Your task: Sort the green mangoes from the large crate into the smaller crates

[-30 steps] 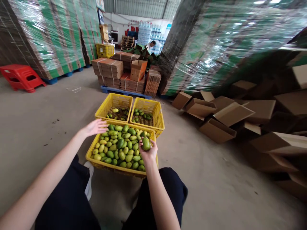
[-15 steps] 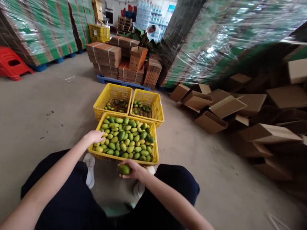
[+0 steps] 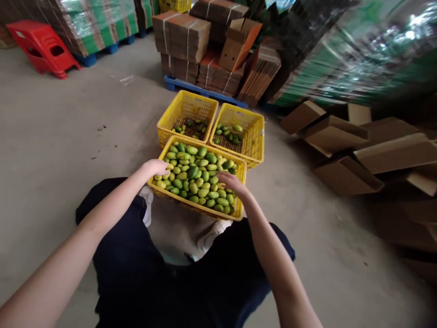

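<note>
A yellow plastic crate (image 3: 196, 210) full of green and yellowish mangoes (image 3: 193, 171) stands on the floor between my feet. Over its left rim reaches my left hand (image 3: 157, 167), fingers stretched out flat and touching the mangoes at that side. My right hand (image 3: 232, 182) is above the right part of the same crate, fingers extended and apart, close to the fruit; no mango shows in it. Two more yellow crates, a left one (image 3: 164, 133) and a right one (image 3: 254, 152), stand against its far side, each with several mangoes at the bottom.
Flattened cardboard bundles (image 3: 182, 38) sit on a blue pallet (image 3: 205, 91) beyond the crates. A heap of open cardboard boxes (image 3: 348, 175) lies to the right. At the far left stands a red stool (image 3: 44, 48). Plastic-wrapped stacks (image 3: 368, 64) rise behind.
My right hand has moved from the crate's near side, where it held a green mango, to above the fruit, and has let go of it. My left hand stays put. The view tilted down.
</note>
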Available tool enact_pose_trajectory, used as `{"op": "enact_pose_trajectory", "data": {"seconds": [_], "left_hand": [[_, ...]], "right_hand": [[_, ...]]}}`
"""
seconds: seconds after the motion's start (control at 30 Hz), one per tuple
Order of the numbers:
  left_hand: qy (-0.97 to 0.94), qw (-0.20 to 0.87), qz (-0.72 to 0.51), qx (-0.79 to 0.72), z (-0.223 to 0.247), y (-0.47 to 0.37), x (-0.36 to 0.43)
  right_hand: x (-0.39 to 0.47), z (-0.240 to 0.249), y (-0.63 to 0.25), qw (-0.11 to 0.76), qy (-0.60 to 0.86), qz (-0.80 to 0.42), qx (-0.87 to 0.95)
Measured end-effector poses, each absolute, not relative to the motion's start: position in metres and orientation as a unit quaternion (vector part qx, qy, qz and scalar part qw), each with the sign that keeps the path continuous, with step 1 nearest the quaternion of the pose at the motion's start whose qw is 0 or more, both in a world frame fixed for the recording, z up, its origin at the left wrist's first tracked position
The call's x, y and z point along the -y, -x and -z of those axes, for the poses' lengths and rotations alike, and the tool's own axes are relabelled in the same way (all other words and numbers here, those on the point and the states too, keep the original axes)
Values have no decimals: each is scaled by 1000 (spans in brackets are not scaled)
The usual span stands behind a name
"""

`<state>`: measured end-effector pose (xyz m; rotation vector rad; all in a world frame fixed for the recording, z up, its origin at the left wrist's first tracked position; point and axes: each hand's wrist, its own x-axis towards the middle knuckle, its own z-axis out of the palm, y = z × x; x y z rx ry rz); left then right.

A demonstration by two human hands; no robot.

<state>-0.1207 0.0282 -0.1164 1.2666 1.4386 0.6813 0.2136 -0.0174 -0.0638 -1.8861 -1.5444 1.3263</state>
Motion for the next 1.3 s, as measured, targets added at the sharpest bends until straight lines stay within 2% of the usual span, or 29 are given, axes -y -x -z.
{"op": "enact_pose_trajectory", "data": {"seconds": [0.13,0.3,0.43,0.73,0.83,0.93,1.0,1.1,1.3], "left_hand": [[-552,528,-235,-600,122,100,-21],[-586,559,-276,-517,124,48,-21],[-606,545,-311,-489,134,11,-25],[-586,560,-275,-517,145,-12,-39],[-558,567,-291,-531,126,-8,-53],[-422,667,-313,-528,94,6,-63],[-311,725,-368,-492,71,19,-63],[-226,736,-447,-456,43,34,-53],[-284,760,-390,-436,19,41,-31]], "right_hand": [[54,89,-187,17,634,-464,619],[53,96,-164,-65,607,-396,686],[44,93,-163,-91,612,-343,707],[33,66,-189,-120,614,-294,723],[36,62,-193,-137,613,-292,721],[39,63,-194,-137,612,-288,724],[40,66,-193,-130,617,-279,724],[42,76,-184,-124,628,-262,722],[46,112,-157,-151,632,-217,728]]}}
